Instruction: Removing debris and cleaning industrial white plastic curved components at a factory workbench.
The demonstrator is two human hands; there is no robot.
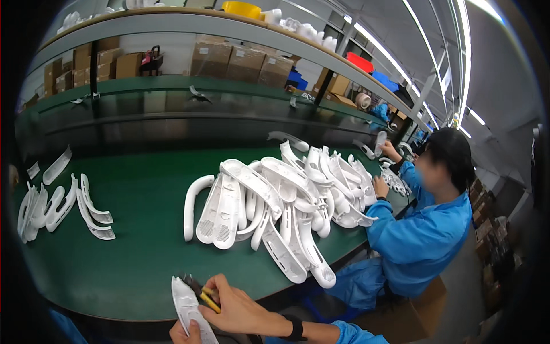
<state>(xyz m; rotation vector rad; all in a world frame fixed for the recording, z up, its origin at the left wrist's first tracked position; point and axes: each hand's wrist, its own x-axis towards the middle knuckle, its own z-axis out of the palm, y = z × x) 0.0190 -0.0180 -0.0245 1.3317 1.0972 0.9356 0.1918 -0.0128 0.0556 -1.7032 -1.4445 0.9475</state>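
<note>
Left hand (184,331) pinches a white curved shell (189,309); right hand (238,309) grips yellow-handled cutters (201,292) against it.

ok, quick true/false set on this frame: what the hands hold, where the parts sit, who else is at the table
1. The right hand grips a yellow-handled tool. True.
2. The left hand holds a white curved plastic part. True.
3. The table has a red surface. False: it is green.
4. The big pile of white parts lies at the table's far left. False: it lies right of centre; a smaller group of parts lies at the left.
5. A co-worker in a blue jacket sits at the right. True.
</note>
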